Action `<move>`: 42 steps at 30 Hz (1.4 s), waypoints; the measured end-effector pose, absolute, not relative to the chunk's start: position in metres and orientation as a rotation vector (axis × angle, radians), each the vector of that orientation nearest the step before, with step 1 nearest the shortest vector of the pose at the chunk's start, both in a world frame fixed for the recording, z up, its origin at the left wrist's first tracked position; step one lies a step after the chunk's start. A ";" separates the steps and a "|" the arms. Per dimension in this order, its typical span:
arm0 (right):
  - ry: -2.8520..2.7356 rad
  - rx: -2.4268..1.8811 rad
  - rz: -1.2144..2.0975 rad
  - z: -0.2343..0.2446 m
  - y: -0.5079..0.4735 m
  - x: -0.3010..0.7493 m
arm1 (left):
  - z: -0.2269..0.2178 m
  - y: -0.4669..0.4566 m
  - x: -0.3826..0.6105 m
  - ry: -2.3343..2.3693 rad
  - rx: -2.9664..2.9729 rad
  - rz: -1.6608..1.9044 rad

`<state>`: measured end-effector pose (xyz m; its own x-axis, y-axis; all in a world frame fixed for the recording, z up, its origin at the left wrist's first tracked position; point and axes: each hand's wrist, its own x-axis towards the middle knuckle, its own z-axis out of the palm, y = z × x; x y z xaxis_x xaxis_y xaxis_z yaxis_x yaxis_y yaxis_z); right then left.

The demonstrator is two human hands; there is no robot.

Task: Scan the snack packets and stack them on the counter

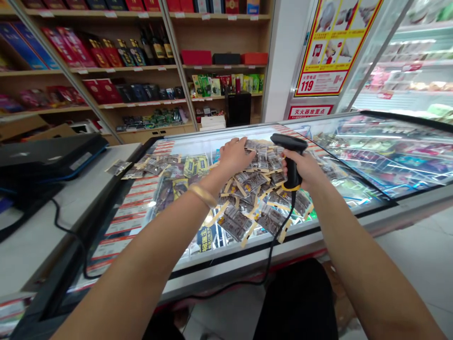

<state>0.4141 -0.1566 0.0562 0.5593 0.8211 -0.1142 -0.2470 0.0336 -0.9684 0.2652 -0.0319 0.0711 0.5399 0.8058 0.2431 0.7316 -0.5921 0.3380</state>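
My right hand (307, 169) is closed round the grip of a black barcode scanner (289, 150), its head tilted over a heap of small snack packets (255, 198) with yellow edges on the glass lid of a chest freezer (368, 156). The scanner's black cable (274, 241) hangs down over the freezer's front edge. My left hand (233, 155), a gold bangle (202, 194) on its wrist, reaches to the far side of the heap with its fingers curled on the packets there. Whether it grips one is hidden.
More packets (177, 167) lie spread to the left on the lid. A closed black laptop (46, 156) sits on a grey counter (53, 226) at left. Wooden shelves (141, 71) of boxed goods stand behind, a fridge display (406, 61) at right.
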 end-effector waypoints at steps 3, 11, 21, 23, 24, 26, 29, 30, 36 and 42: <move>-0.545 -1.294 0.889 0.058 -0.157 0.413 | 0.073 -0.031 0.260 1.271 2.587 0.603; -0.665 -1.246 0.910 0.086 -0.152 0.377 | 0.067 -0.003 0.195 1.333 2.483 0.884; -0.957 -1.210 1.136 0.093 -0.075 0.245 | 0.042 0.069 0.036 1.934 2.134 0.804; -0.969 -1.264 1.180 0.086 -0.056 0.224 | 0.039 0.075 0.018 2.016 2.091 0.720; -0.975 -1.293 1.194 0.082 -0.047 0.216 | 0.036 0.077 0.013 2.042 2.086 0.679; -0.993 -1.341 1.210 0.074 -0.033 0.203 | 0.031 0.084 0.006 2.080 2.098 0.594; -1.020 -1.376 1.211 0.061 -0.020 0.192 | 0.022 0.095 0.006 2.116 2.150 0.476; -1.027 -1.384 1.213 0.057 -0.017 0.191 | 0.018 0.099 0.007 2.124 2.165 0.440; -1.037 -1.410 1.239 0.041 -0.010 0.191 | 0.000 0.105 0.007 2.044 2.155 0.629; -1.031 -1.388 1.222 0.041 -0.021 0.196 | -0.006 0.100 0.001 1.728 1.932 1.240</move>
